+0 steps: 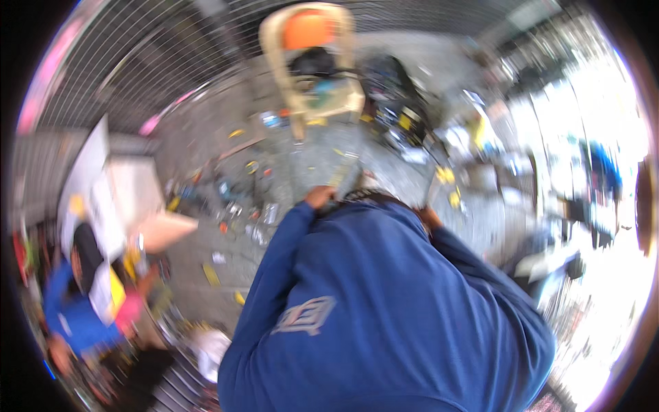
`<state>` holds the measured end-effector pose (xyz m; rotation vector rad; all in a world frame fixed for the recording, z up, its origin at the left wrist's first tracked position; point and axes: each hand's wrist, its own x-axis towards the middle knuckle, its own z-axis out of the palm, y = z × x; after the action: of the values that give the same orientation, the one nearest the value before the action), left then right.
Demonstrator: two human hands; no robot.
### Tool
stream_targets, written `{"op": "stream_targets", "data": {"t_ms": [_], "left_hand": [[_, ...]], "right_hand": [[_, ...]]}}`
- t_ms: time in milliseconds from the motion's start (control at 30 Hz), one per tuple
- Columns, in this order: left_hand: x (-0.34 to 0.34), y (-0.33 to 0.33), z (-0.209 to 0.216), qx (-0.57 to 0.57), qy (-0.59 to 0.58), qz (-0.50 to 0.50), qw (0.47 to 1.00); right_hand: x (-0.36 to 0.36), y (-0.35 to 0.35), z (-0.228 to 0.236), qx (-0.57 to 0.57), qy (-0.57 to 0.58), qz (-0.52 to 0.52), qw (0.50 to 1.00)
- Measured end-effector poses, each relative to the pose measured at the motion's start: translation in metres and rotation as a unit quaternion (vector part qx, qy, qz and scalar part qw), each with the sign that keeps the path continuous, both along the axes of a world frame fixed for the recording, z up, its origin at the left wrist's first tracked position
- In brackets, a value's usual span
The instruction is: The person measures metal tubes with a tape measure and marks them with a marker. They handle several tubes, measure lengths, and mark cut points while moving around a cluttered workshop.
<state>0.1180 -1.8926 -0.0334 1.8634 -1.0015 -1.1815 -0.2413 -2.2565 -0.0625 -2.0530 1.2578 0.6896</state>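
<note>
My blue sweater (384, 295) fills the lower middle, with both sleeves reaching forward. At the far left end of its front edge is my left hand (319, 197), small and blurred, close to a dark spot beside the cloth. My right hand (430, 218) shows at the other side of that edge, mostly hidden behind the sweater. Between them lies a dark band (381, 198) with a pale blurred shape (367, 181) just beyond it. The fingers of both hands are too smeared to read, and I cannot tell whether either holds anything.
Scattered small parts (237, 209) litter the grey floor. Ahead stands a cream plastic chair (312, 103) with a dark bundle on it, beside a black bag (391, 89). A person in blue (86, 316) sits at the left near an open cardboard box (134, 192). Yellow pieces (446, 175) lie to the right.
</note>
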Motion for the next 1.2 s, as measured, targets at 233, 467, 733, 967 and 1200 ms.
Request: {"op": "stream_targets", "data": {"t_ms": [233,467,733,967,1200], "left_hand": [[0.025,0.124,-0.038,0.269,-0.001,0.369,0.890],[0.031,0.115,-0.046,0.184,0.184,0.534,0.804],[0.136,-0.120,0.029,0.068,0.036,0.249,0.965],[0.119,-0.326,0.064,-0.180,-0.020,-0.103,0.978],[0.082,-0.358,0.006,0.135,-0.034,-0.270,0.953]], "right_hand": [[0.079,-0.032,0.048,0.030,0.000,-0.114,0.993],[0.096,-0.112,0.053,0.081,-0.095,-0.267,0.955],[0.128,-0.107,0.090,0.028,-0.272,-0.437,0.857],[0.203,-0.079,0.171,0.139,-0.405,-0.499,0.754],[0.251,-0.110,0.107,0.264,-0.358,-0.605,0.661]]}}
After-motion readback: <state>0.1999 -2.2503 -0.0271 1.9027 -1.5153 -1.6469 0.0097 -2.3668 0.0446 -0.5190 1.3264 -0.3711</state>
